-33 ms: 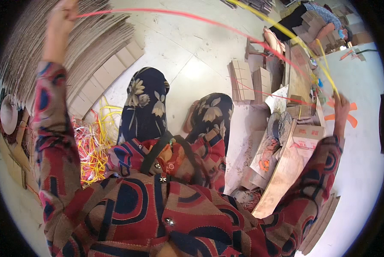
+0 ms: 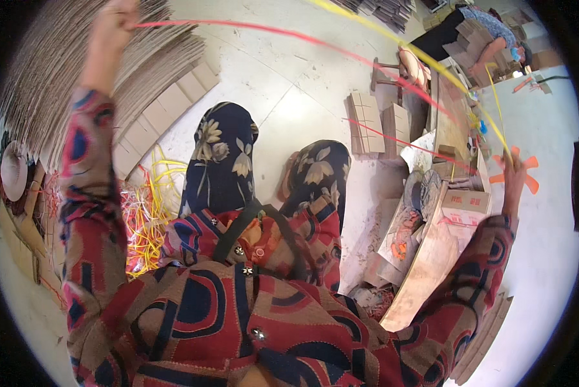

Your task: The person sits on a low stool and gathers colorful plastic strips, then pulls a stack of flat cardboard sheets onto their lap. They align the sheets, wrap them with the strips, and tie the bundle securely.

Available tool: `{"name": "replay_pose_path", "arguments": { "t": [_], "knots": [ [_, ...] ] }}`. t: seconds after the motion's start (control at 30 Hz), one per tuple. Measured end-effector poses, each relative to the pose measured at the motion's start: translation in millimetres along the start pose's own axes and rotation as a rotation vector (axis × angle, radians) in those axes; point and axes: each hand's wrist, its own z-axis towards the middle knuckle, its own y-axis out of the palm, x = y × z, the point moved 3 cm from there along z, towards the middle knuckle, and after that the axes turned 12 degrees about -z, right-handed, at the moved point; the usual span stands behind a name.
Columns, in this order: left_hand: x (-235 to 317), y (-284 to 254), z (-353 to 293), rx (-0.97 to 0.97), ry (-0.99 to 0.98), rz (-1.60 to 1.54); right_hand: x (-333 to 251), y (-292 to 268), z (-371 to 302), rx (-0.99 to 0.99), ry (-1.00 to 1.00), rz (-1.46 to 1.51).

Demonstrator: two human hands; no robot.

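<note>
Left fingers (image 2: 127, 18) tight around a red strap (image 2: 238, 24), right fingers (image 2: 513, 158) closed on a yellow strap (image 2: 431, 60).

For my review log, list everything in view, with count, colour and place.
red strap: at least one, red, across the top
yellow strap: at least one, yellow, upper right
cardboard sheets: too many to count, brown, upper left
strap tangle: uncountable, red, yellow and white, left
cardboard stacks: two, brown, right of centre
carton: one, brown, right
wooden plank: one, light brown, lower right
bladed object: one, orange, far right
co-worker: one, dark and blue clothing, upper right
trouser legs: two, dark floral, centre
left hand: one, bare, top left
right hand: one, bare, right
</note>
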Motion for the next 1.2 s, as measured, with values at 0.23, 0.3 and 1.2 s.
{"name": "replay_pose_path", "arguments": {
  "t": [0.23,0.3,1.2],
  "knots": [
    [-180,97,-48,-0.008,-0.442,0.041,1,-6,-196,-0.744,0.702,0.576],
    [-212,83,-49,-0.01,-0.53,-0.028,-38,10,-227,-0.876,0.783,0.58],
    [-485,-185,-22,0.417,-0.525,0.319,-546,376,-162,-1.488,0.792,0.526]
  ]
}}
